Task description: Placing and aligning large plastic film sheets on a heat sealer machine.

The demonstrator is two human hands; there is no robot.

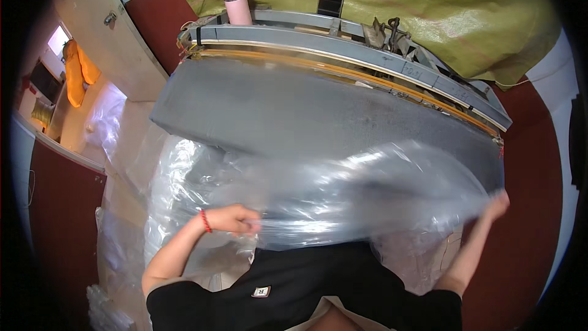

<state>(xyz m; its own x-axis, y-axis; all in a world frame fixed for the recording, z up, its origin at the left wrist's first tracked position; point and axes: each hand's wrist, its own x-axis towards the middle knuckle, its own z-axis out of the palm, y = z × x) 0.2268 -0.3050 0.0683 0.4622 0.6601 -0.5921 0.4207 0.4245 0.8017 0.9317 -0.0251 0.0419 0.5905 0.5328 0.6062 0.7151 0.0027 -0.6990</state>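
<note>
A large sheet of clear plastic film (343, 208) stretches across in front of me, between my two hands. My left hand (236, 219), with a red bracelet at the wrist, is closed on the film's near edge at the left. Far to the right, my right hand (497, 204) grips the film's other end, its fingers slightly smeared by motion. The film bulges upward and partly covers the near side of a grey worktop (263, 104). More film hangs in folds at the worktop's left front.
Along the worktop's back runs a grey metal bar (294, 40) with an orange strip. Behind it stand a pink bottle (236, 3) and a phone (331, 1). A green-yellow tarp (429, 12) hangs at the back. Crumpled plastic (107, 122) lies by the open door (107, 30).
</note>
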